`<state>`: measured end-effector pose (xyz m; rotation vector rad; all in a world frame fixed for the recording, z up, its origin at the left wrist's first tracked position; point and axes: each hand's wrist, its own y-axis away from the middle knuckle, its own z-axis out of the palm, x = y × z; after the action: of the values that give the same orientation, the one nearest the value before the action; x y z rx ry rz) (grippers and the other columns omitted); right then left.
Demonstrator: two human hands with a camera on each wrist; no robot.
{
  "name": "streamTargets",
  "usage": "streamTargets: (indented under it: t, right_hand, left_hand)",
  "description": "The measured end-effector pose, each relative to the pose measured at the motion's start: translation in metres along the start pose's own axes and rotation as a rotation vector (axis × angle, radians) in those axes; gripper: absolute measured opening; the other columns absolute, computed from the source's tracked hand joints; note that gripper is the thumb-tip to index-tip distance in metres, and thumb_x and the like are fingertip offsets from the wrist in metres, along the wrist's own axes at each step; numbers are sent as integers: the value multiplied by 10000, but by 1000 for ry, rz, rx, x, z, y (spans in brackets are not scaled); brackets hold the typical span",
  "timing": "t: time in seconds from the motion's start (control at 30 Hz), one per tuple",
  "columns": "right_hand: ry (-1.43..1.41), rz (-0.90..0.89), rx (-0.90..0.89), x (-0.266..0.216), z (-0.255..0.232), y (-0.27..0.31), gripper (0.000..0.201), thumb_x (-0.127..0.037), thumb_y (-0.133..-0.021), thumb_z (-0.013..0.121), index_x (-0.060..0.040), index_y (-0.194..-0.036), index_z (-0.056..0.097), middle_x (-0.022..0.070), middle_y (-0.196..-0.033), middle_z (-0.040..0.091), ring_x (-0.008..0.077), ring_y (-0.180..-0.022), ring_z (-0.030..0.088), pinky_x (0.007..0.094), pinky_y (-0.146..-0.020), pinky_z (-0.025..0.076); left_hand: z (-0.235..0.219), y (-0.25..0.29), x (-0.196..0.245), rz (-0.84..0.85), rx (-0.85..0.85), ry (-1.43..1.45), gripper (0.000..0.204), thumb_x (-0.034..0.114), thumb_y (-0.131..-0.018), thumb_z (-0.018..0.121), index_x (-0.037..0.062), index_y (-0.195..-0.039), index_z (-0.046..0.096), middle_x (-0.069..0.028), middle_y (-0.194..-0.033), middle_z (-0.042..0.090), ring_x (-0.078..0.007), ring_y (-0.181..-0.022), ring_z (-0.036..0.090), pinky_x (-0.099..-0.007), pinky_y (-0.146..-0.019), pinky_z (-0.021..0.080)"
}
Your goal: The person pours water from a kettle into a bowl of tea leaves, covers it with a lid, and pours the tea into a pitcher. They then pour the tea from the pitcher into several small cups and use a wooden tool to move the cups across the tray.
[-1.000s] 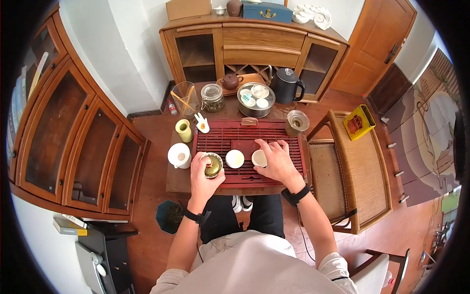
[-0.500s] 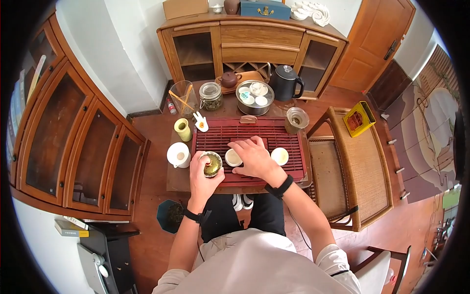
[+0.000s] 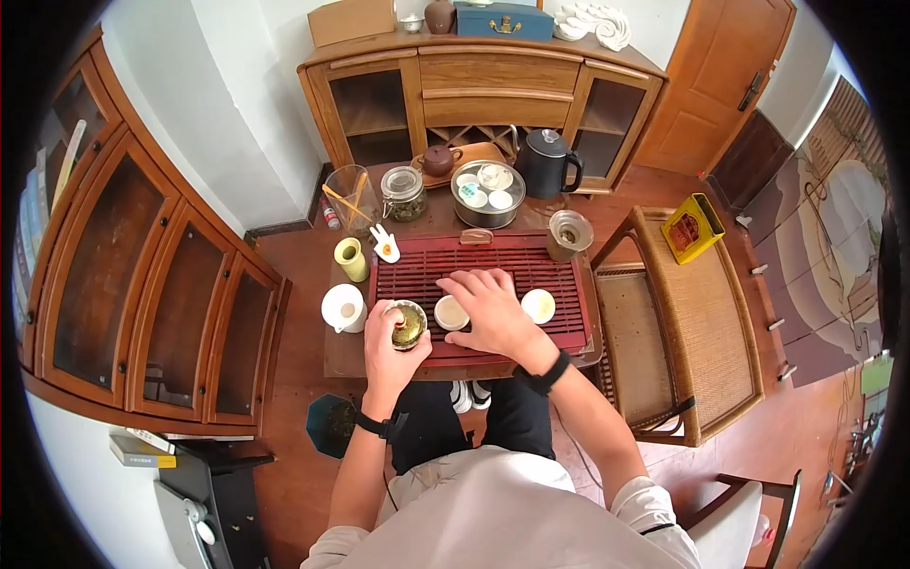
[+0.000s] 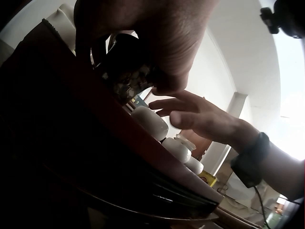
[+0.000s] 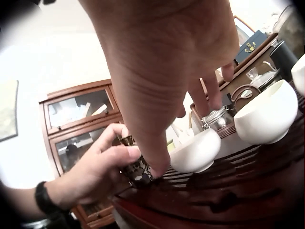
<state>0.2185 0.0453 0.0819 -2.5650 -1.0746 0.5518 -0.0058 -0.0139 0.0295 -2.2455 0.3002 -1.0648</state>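
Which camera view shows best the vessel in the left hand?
The head view: the vessel shows most of its round top. Left wrist: a dark, partly covered side. Right wrist: a patterned side, partly hidden.

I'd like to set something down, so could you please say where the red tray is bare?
Bare slats lie across the tray's far half, between the white figurine and translucent cup. Nearer is crowded: left hand holding bowl, right hand over white cups.

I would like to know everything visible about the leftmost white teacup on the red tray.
The leftmost white teacup is round, glossy and plain, apparently ceramic, with a wide mouth and a small foot. It stands upright on the red slatted tray. The right hand arches over it, partly hiding it; contact and contents are unclear.
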Motion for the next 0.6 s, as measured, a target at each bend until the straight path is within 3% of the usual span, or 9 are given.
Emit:
streamTargets:
  t: [0.07,0.2,0.33,0.4,0.5,0.6]
  right_hand:
    - [-116,119,140,0,-16,11,760,-356,-799,868,-107,-1450,566,148,-1336,646,336,-1275,572,520,-1119,378]
    - [-74,280,445,25,-26,65,507,-286,-882,817,-80,-1307,632,125,-1197,691,351,-1114,618,498,-1039,409]
    - [-313,662,668,58,-18,114,355,-161,-949,750,-41,-1263,636,117,-1107,693,267,-1022,630,420,-934,489]
    - [-357,725,734,72,-19,126,300,-179,-1024,697,-10,-1261,623,69,-928,674,156,-789,608,323,-712,511]
    - [-304,850,691,80,-18,137,282,-207,-1056,669,-6,-1248,618,14,-729,593,122,-630,524,314,-600,458]
    - [-311,838,670,81,-9,136,267,-206,-1063,662,-8,-1236,616,22,-719,582,125,-630,524,317,-602,459]
  left_hand:
    - [-3,-2,3,6,-2,-10,531,53,-730,876,63,-1122,519,-198,-1298,621,-400,-1126,653,-466,-974,541]
    - [-9,-6,8,0,-43,-45,521,79,-741,884,63,-1126,533,-192,-1277,635,-410,-1114,659,-467,-959,550]
    - [-15,-11,15,6,-76,-98,505,93,-744,892,65,-1111,546,-183,-1249,653,-414,-1105,662,-473,-953,553]
    - [-16,-16,16,10,-78,-92,491,99,-749,894,59,-1099,552,-180,-1220,661,-409,-1083,666,-476,-940,554]
    - [-18,-21,17,6,-118,-84,483,108,-754,895,53,-1088,551,-175,-1188,666,-405,-1062,667,-472,-925,554]
    - [-18,-25,20,-26,-139,-69,476,117,-755,899,50,-1070,549,-169,-1144,665,-398,-1036,664,-466,-906,553]
